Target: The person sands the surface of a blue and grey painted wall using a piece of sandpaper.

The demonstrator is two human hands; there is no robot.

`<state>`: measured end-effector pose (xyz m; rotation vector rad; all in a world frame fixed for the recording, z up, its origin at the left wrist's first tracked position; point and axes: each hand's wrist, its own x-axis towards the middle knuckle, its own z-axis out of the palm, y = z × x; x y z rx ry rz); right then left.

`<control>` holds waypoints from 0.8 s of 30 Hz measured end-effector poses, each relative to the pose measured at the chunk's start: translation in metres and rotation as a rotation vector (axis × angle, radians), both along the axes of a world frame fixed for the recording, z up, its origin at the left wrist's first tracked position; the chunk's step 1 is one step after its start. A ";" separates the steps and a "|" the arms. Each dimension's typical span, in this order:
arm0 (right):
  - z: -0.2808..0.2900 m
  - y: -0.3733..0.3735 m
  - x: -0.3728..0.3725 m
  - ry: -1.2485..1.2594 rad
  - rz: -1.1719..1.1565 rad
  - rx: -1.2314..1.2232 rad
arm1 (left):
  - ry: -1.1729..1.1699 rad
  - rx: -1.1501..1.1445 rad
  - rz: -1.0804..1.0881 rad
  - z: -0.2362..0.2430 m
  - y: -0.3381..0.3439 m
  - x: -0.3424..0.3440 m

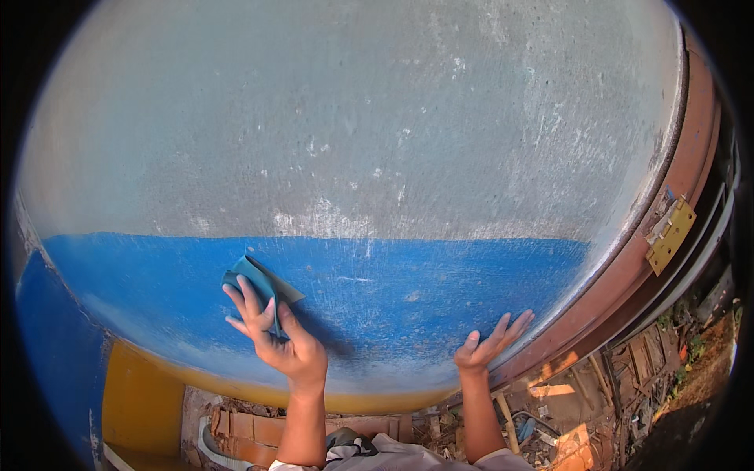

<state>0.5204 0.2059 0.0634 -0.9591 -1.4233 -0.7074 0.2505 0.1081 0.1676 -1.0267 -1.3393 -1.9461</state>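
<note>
In front of me stands a wall (408, 294), grey above and blue below, with white scuffs and a yellow strip along its bottom. My left hand (294, 345) grips a folded teal sheet, which looks like sandpaper (271, 282), against the blue band. Some of its fingers stick out past the fold, and a paler grey side of the sheet shows at the right. Farther right, my right hand (487, 345) is open and holds nothing. Its fingers stretch up and right by the lower blue paint; whether they touch the wall I cannot tell.
A reddish-brown frame (581, 334) edges the wall on the right, with a brass hinge (671, 235) on it. Broken tiles, sticks and rubble (565, 408) cover the ground below. At left a blue and yellow side wall (145, 400) meets this one.
</note>
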 end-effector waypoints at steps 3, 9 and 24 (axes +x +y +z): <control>-0.004 0.000 0.004 -0.007 -0.007 -0.012 | 0.345 -0.140 0.003 0.026 0.011 0.014; -0.007 -0.001 -0.001 -0.005 0.034 -0.035 | 0.524 -0.330 -0.047 -0.125 -0.006 0.027; -0.006 -0.006 -0.001 -0.027 -0.034 -0.048 | 0.128 -0.295 0.068 -0.103 -0.037 -0.066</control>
